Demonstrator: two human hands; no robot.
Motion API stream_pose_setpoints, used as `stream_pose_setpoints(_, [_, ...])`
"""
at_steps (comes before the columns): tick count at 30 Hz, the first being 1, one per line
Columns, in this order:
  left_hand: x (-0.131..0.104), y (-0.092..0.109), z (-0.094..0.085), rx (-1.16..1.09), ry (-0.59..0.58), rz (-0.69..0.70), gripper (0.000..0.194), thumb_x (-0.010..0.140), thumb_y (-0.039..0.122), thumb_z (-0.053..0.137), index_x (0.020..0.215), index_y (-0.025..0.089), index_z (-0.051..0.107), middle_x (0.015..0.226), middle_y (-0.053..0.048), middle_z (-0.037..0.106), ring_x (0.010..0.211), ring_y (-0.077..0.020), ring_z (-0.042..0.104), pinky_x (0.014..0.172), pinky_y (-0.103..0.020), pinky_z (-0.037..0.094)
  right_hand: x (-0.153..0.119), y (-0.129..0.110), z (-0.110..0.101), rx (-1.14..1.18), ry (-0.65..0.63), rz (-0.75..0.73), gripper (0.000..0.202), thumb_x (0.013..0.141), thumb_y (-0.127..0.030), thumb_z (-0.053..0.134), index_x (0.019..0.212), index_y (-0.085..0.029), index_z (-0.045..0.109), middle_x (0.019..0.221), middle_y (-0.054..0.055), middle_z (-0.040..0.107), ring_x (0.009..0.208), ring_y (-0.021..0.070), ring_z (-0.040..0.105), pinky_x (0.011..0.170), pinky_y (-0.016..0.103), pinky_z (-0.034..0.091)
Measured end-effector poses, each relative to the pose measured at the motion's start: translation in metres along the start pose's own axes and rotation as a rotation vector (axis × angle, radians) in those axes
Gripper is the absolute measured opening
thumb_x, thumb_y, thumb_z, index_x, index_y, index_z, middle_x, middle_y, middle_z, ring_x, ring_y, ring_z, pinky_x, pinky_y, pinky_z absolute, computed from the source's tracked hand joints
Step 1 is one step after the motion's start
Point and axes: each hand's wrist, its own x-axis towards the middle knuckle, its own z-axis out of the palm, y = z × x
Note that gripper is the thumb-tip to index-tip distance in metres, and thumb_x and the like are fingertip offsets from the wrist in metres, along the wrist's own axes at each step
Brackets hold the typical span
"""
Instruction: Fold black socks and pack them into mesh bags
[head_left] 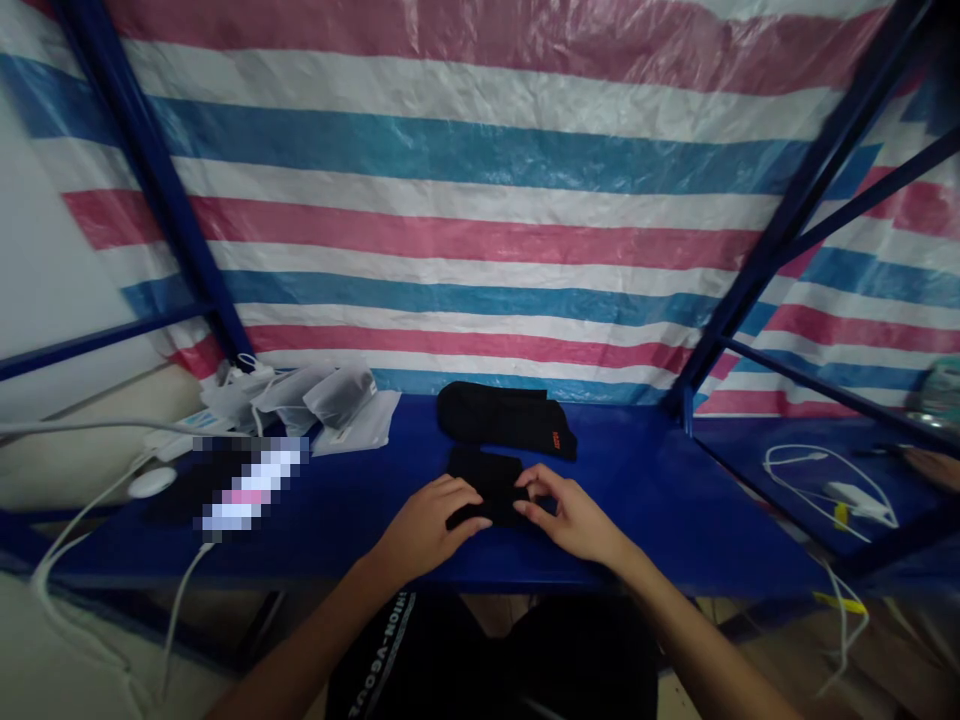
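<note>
A folded black sock (487,480) lies on the blue tabletop (622,490) in front of me. My left hand (439,510) holds its left side, with the fingers curled over it and the thumb at the near edge. At the right edge, my right hand (562,510) grips the same sock between thumb and fingers. Just behind it, more black socks (499,415) lie flat, one with small orange lettering near its right end. Parts of the held sock are hidden under my fingertips.
Several translucent packets (341,395) sit at the back left. A blurred-out device with a lit screen (251,495), white cables and a round white puck (152,483) are at the left. Blue frame posts (739,290) stand either side. At far right are a white charger (855,498) and another person's hand (934,465).
</note>
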Motion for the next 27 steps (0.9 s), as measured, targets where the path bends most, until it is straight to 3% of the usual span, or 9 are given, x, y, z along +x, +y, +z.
stream_pose_setpoints(3, [0.012, 0.000, -0.002, -0.059, 0.007, -0.093, 0.028, 0.106, 0.047, 0.062, 0.109, 0.023, 0.076, 0.108, -0.006, 0.078, 0.103, -0.0239, 0.071, 0.093, -0.037, 0.054, 0.008, 0.002, 0.012, -0.066, 0.123, -0.020, 0.024, 0.103, -0.033, 0.062, 0.124, -0.024, 0.057, 0.099, 0.004, 0.071, 0.080, 0.0208, 0.068, 0.072, 0.033, 0.057])
stream_pose_setpoints(6, [0.023, -0.006, 0.002, -0.104, -0.008, -0.151, 0.031, 0.108, 0.047, 0.056, 0.107, 0.024, 0.077, 0.107, -0.005, 0.078, 0.101, -0.0236, 0.073, 0.091, -0.036, 0.054, 0.011, -0.001, 0.022, -0.326, 0.189, -0.151, 0.024, 0.103, -0.019, 0.053, 0.124, -0.024, 0.063, 0.127, 0.013, 0.067, 0.110, 0.0281, 0.067, 0.092, 0.043, 0.059])
stream_pose_setpoints(9, [0.029, -0.013, 0.009, -0.106, 0.013, -0.196, 0.032, 0.109, 0.047, 0.053, 0.111, 0.024, 0.075, 0.110, -0.006, 0.077, 0.104, -0.0240, 0.073, 0.093, -0.037, 0.054, 0.007, -0.006, 0.027, -0.498, 0.119, -0.261, 0.037, 0.101, -0.008, 0.047, 0.128, -0.023, 0.068, 0.130, 0.014, 0.069, 0.121, 0.0321, 0.061, 0.106, 0.053, 0.053])
stream_pose_setpoints(11, [0.029, -0.012, 0.013, -0.044, 0.082, -0.205, 0.031, 0.109, 0.045, 0.053, 0.123, 0.023, 0.071, 0.122, -0.008, 0.073, 0.109, -0.0247, 0.071, 0.095, -0.038, 0.054, 0.004, -0.008, 0.026, -0.500, 0.069, -0.274, 0.037, 0.102, -0.014, 0.054, 0.137, -0.021, 0.065, 0.132, 0.014, 0.070, 0.121, 0.0328, 0.061, 0.108, 0.053, 0.053])
stream_pose_setpoints(14, [0.023, -0.002, 0.014, 0.158, 0.120, -0.054, 0.027, 0.111, 0.034, 0.050, 0.128, 0.023, 0.068, 0.131, -0.010, 0.068, 0.121, -0.0271, 0.066, 0.104, -0.045, 0.051, 0.003, -0.007, 0.020, -0.473, 0.005, -0.265, 0.041, 0.100, -0.024, 0.067, 0.140, -0.020, 0.061, 0.135, 0.014, 0.069, 0.125, 0.0334, 0.060, 0.108, 0.051, 0.053])
stream_pose_setpoints(18, [0.013, 0.006, 0.013, 0.359, 0.060, 0.130, 0.037, 0.105, 0.037, 0.062, 0.139, 0.023, 0.063, 0.133, -0.011, 0.069, 0.132, -0.0334, 0.057, 0.117, -0.056, 0.039, 0.013, -0.002, 0.010, -0.379, -0.015, -0.206, 0.032, 0.101, -0.024, 0.067, 0.133, -0.024, 0.062, 0.126, 0.011, 0.073, 0.118, 0.0294, 0.066, 0.102, 0.045, 0.056])
stream_pose_setpoints(21, [0.009, -0.002, 0.014, 0.366, 0.031, 0.084, 0.046, 0.106, 0.031, 0.060, 0.151, 0.022, 0.055, 0.137, -0.012, 0.068, 0.126, -0.0310, 0.060, 0.110, -0.051, 0.046, 0.024, 0.001, 0.004, -0.251, 0.012, -0.185, 0.027, 0.102, -0.032, 0.068, 0.127, -0.024, 0.063, 0.124, 0.011, 0.074, 0.113, 0.0275, 0.071, 0.100, 0.042, 0.056])
stream_pose_setpoints(25, [0.008, -0.009, 0.016, 0.306, -0.007, 0.026, 0.036, 0.111, 0.033, 0.050, 0.142, 0.019, 0.061, 0.128, -0.011, 0.071, 0.118, -0.0290, 0.065, 0.106, -0.048, 0.050, 0.031, 0.006, 0.004, -0.059, -0.005, -0.090, 0.018, 0.104, -0.041, 0.066, 0.110, -0.024, 0.068, 0.102, 0.003, 0.077, 0.092, 0.0224, 0.073, 0.085, 0.034, 0.055])
stream_pose_setpoints(27, [0.007, -0.005, 0.017, 0.253, 0.004, -0.005, 0.036, 0.113, 0.037, 0.045, 0.139, 0.020, 0.064, 0.127, -0.010, 0.071, 0.117, -0.0281, 0.065, 0.108, -0.047, 0.049, 0.029, 0.010, 0.007, 0.010, -0.004, -0.025, 0.024, 0.107, -0.044, 0.060, 0.100, -0.023, 0.069, 0.090, 0.001, 0.074, 0.082, 0.0201, 0.070, 0.078, 0.032, 0.054])
